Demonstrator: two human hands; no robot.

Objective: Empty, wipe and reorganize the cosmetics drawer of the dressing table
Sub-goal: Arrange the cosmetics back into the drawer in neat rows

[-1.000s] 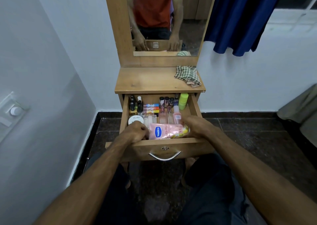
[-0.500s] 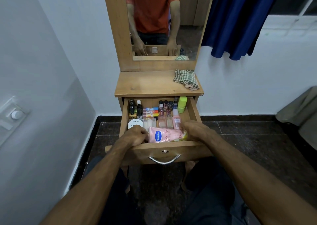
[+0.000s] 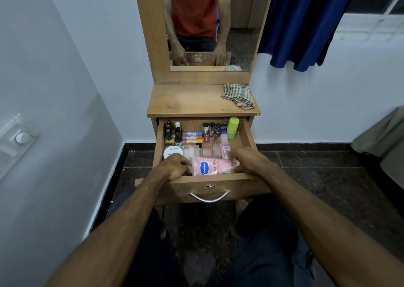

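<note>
The wooden desk [image 3: 192,103] stands against a white wall, a checked cloth [image 3: 238,94] on it. Below it, both hands [image 3: 175,166] [image 3: 251,161] grip a pink pouch [image 3: 213,166] in the open drawer [image 3: 218,182].

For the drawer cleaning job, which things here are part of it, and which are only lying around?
Part of the job:
- open drawer
- pink Vaseline tube, between left hand and right hand
- white Zudio jar
- green bottle
- checked cloth

Lying about:
- blue curtain
- wall switch

Two hands [image 3: 175,166], one drawer [image 3: 209,182]
</note>
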